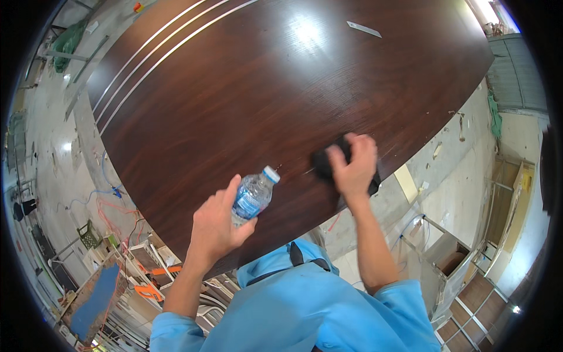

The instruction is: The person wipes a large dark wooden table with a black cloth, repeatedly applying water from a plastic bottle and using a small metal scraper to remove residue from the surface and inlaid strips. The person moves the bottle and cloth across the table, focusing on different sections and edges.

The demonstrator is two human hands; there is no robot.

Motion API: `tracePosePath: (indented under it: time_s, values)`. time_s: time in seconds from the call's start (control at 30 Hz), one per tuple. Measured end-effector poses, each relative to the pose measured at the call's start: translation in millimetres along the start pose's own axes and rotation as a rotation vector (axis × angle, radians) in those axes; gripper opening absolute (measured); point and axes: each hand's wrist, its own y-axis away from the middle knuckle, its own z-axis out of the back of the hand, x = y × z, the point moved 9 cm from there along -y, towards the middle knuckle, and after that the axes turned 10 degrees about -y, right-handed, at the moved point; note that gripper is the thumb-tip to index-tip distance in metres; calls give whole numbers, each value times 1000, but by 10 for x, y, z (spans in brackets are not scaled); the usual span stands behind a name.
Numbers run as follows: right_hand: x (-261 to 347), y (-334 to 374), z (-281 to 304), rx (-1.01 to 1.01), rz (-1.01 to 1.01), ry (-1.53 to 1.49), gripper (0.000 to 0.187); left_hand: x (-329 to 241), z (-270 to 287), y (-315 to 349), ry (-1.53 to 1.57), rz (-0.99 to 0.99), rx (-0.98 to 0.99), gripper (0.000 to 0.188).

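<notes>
My left hand (217, 226) is closed round a clear plastic bottle (251, 196) with a blue label and a white-and-blue cap. The bottle tilts to the right above the near edge of a dark brown wood-grain panel (234, 111). Farther right, my right hand (356, 167) grips a black cloth (324, 163) against the panel's surface. That hand and the cloth are slightly blurred, and part of the cloth is hidden under the fingers. Wet-looking streaks show on the panel beyond the cloth.
A flat pale blade-like strip (364, 29) lies toward the panel's far side. Three light strips (170, 50) cross its far left. Below left are an orange-handled tool (148, 292), stacked offcuts and a green crate (89, 236). Metal frames (469, 317) stand at the lower right.
</notes>
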Motion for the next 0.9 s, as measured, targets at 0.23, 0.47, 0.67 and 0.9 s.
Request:
tracePosePath:
  time_s: [0.23,0.47,0.67,0.9]
  values:
    - [-591,-97,265,-244,-77,33,23,-246,-415,-192,-92,-47,288,75]
    - [-135,42,32,-117,6,-90,34,-219,-408,-274,-250,-4,430,76]
    - [233,216,-282,35,17,-99,31,-208,-404,-283,-244,5,457,78]
    - [294,248,-350,78,17,-63,31,-229,-404,-297,-277,18,497,80]
